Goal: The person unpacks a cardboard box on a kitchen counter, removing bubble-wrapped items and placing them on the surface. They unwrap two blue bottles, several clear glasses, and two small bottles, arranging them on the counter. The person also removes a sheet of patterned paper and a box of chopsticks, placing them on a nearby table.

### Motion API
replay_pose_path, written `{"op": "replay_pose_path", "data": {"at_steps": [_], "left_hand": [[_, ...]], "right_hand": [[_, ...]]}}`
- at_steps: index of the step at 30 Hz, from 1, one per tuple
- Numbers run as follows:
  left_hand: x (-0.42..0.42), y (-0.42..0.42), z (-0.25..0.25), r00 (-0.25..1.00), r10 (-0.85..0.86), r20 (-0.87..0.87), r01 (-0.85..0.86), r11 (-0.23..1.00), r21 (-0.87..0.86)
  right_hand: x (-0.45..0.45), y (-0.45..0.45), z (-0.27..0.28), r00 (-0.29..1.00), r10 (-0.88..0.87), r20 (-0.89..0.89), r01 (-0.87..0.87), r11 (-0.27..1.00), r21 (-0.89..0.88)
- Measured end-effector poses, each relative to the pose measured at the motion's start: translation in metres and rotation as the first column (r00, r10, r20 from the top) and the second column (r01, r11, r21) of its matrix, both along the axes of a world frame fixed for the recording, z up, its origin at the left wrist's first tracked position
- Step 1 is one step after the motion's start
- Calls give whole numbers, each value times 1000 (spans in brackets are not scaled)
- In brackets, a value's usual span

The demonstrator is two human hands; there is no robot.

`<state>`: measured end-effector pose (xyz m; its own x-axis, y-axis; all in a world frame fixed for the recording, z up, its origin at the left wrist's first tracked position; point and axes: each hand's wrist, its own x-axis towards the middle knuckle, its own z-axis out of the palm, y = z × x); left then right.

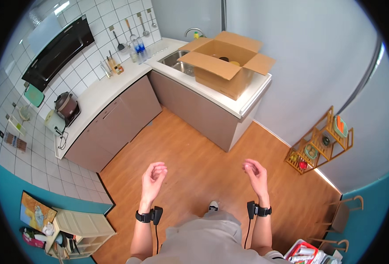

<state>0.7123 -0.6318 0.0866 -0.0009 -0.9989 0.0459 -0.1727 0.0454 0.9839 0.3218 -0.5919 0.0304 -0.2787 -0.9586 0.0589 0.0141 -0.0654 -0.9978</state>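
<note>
My left hand (153, 181) hangs in mid-air over the wood floor (188, 142), fingers loosely curled and nothing in the grasp. Mirroring it on the other side, my right hand (257, 175) is also empty, its fingers bent inward. Each wrist wears a black strap with a small cabled device. Ahead, beyond reach of both hands, a cardboard box (222, 77) stands with its flaps spread on the white counter (244, 107), beside the steel sink (183, 67). Inside the box, a black round thing (224, 59) and a yellowish one (234, 63) are partly hidden.
A rice cooker (65, 104), a knife block (111, 62) and plastic bottles (140, 48) line the left counter. A wooden rack (323, 142) with vegetables stands at right. Chairs (340, 214) and a red-rimmed bin (302, 252) are lower right; a cream shelf unit (85, 227) is lower left.
</note>
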Motion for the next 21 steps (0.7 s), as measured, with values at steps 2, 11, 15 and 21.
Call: {"op": "replay_pose_path", "data": {"at_steps": [2, 11, 15, 21], "left_hand": [[-8, -23, 14, 997, 8, -83, -7, 1000, 4], [-33, -168, 28, 855, -67, -514, 132, 987, 91], [-27, -242, 19, 758, -83, -646, 189, 977, 96], [-15, -354, 17, 644, -116, -756, 280, 956, 91]], "right_hand": [[10, -44, 10, 995, 97, -18, -97, 995, -3], [36, -195, 41, 953, 303, -2, -302, 949, -96], [44, -252, 63, 951, 308, -35, -310, 940, -140], [54, -338, 88, 964, 264, -35, -266, 949, -169]]}}
